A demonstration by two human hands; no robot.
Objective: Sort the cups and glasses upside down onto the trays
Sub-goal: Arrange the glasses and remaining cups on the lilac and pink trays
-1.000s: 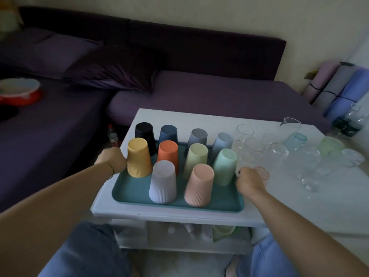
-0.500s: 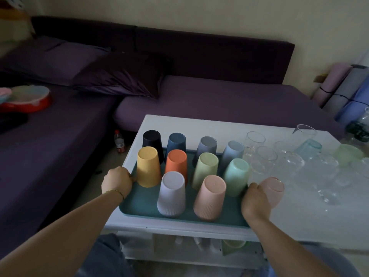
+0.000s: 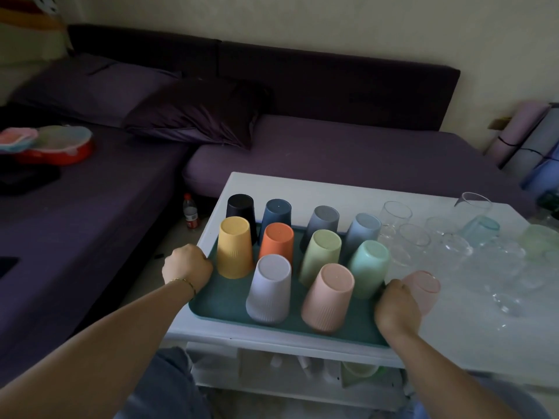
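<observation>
Purple sofa [image 3: 332,152] fills the bkgd. The white tabletop [image 3: 317,189] sits in front of it, right under me. On its left half lies the teal tray [image 3: 220,306], its near edge close to the tabletop's front edge. Ten cups [image 3: 269,288] stand on it in rough rows, all base-up, so the cup half looks done imo. Glasses [image 3: 414,240] crowd the tabletop's right half, just beside the tray. They're mostly clear w/ a few tinted. Glare washes them out, so I can't tell which are flipped, or whether a 2nd tray sits under them.

Left grip [image 3: 186,264] is curled over the tray's left rim, by the yellow cup [image 3: 234,246]. Right grip [image 3: 396,306] is curled at the right rim. Its fingertips are hidden behind the knuckles, so I read it as clamped on the rim, less sure. Pink glass [image 3: 423,290] sits just beside that grip, maybe touching.

Step in hand, my guess: shifting or lifting the loaded tray w/ both grips. Next move needs it level & slow. The cups are tall & packed close, so a tilt could knock one into the rest. I'd also mind the pink glass on the right.
</observation>
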